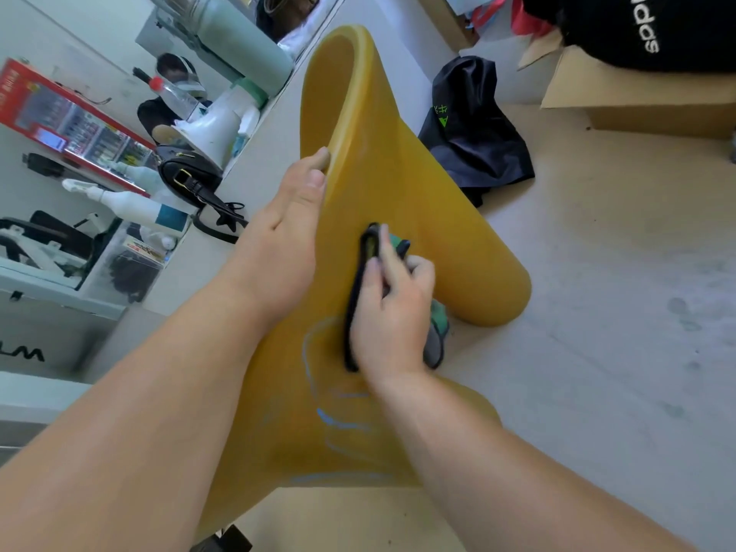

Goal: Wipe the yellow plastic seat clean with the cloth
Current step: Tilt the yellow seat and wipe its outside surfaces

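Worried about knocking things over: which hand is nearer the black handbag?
Left. The left hand grips the edge of the yellow seat, just right of the handbag; the right hand holds the cloth farther right, mid-seat.

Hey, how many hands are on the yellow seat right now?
2. The left hand grips the raised edge of the yellow seat; the right hand holds the cloth against its middle. No others show.
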`<state>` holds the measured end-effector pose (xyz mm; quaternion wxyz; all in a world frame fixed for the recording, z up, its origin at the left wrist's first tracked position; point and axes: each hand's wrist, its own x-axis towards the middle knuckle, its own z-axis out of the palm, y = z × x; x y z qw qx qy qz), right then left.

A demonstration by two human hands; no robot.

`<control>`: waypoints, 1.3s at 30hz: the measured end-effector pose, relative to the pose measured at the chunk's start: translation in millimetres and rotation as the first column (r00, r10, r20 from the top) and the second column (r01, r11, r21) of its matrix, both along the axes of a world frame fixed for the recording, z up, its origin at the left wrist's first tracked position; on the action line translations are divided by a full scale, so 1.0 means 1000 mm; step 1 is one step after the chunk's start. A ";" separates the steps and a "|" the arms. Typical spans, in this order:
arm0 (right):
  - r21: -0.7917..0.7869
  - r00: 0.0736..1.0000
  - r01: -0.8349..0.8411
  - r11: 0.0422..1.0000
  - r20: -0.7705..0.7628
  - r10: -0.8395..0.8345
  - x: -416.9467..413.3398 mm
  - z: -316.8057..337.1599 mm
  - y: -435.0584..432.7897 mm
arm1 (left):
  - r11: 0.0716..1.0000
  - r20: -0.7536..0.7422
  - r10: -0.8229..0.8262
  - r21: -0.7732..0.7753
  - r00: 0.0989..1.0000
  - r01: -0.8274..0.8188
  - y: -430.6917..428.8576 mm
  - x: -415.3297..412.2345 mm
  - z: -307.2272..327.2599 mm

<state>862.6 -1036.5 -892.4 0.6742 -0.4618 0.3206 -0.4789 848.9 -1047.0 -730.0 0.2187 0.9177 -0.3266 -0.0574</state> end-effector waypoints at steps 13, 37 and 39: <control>0.288 0.966 -0.095 0.953 -0.203 0.158 0.027 -0.034 -0.030 | 1.000 0.002 0.012 0.019 1.000 -0.012 0.001 -0.009 0.001; -0.213 0.996 0.054 0.975 0.083 -0.036 0.024 0.077 -0.105 | 0.999 -0.097 0.046 0.011 0.994 -0.045 0.008 0.043 -0.003; -0.221 0.989 0.088 0.971 0.134 -0.059 0.027 0.064 -0.106 | 1.000 -0.039 0.019 0.008 0.999 -0.018 0.009 0.032 -0.001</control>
